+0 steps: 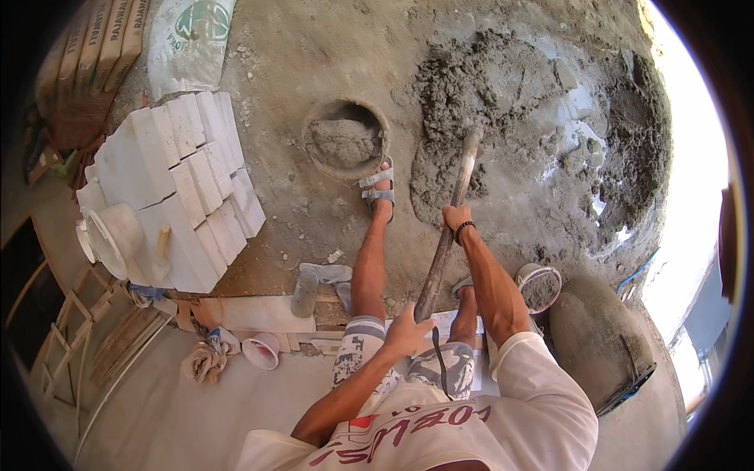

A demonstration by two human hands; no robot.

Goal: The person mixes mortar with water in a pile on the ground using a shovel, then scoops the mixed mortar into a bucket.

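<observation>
Both of my hands are wrapped round a long wooden tool handle (444, 255) that slants up and to the right. My left hand (407, 330) grips its near end, close to my lap. Farther up the shaft, my right hand (455, 217), with a dark beaded bracelet at the wrist, is closed on it. The handle's far end meets a heap of wet grey mortar (503, 86); the tool's head is hidden there, so its kind does not show. Left of the heap stands a round bucket (345, 169) partly filled with grey mortar, touching my sandalled left foot (378, 187).
White blocks (184, 188) are stacked at the left, with a white bucket (114, 239) on them. Behind lie a white sack (188, 47) and brown bags (98, 39). A small mortar bucket (539, 287) and a large grey rounded container (593, 337) stand at right.
</observation>
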